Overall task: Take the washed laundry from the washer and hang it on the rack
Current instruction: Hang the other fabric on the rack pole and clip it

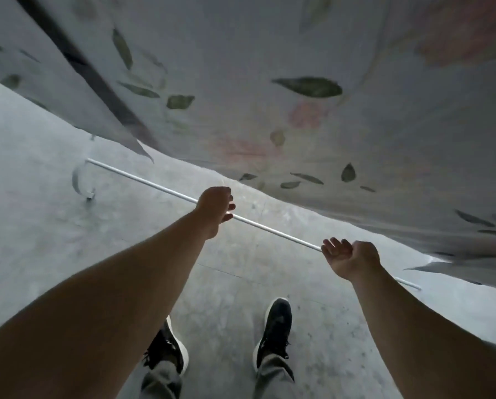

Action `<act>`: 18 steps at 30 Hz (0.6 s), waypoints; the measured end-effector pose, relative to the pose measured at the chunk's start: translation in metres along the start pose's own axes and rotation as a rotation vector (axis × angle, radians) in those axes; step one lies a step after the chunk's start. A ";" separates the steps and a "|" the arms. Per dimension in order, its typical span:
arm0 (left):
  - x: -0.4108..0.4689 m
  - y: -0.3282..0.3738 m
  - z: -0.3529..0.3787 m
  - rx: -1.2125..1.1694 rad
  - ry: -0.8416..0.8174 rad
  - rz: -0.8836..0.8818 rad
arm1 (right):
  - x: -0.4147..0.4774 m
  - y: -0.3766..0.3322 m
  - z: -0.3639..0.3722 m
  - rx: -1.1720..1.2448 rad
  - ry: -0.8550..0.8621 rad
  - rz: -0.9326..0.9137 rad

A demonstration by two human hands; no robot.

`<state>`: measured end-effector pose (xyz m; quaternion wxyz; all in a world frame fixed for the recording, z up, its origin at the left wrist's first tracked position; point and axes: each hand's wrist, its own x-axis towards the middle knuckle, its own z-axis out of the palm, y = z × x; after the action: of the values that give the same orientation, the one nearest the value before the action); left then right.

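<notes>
A large pale sheet point(298, 82) printed with green leaves and faded pink flowers hangs across the whole upper part of the view, its lower edge slanting from upper left to lower right. My left hand point(215, 207) is just below that edge, fingers loosely curled and holding nothing. My right hand point(349, 259) is lower and to the right, palm turned up, fingers relaxed and empty, a short way in front of the sheet. A thin white rod point(143, 180) of the rack lies low near the floor and passes behind both hands. The washer is out of view.
A dark bar point(82, 67) runs diagonally along the sheet at upper left. A curved rack foot point(80, 182) stands at the rod's left end. Grey concrete floor point(39, 226) spreads below. My black shoes point(272, 329) stand close to the rod.
</notes>
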<state>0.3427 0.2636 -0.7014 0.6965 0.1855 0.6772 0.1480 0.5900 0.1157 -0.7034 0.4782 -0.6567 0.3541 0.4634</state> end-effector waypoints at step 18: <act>0.182 -0.048 0.089 -0.848 -0.297 0.074 | 0.196 -0.056 0.022 0.535 -0.335 -0.293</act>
<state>0.4368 0.2990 -0.8837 0.7948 -0.0732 0.4424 0.4090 0.6979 0.1489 -0.8749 0.7463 -0.4667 0.2815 0.3822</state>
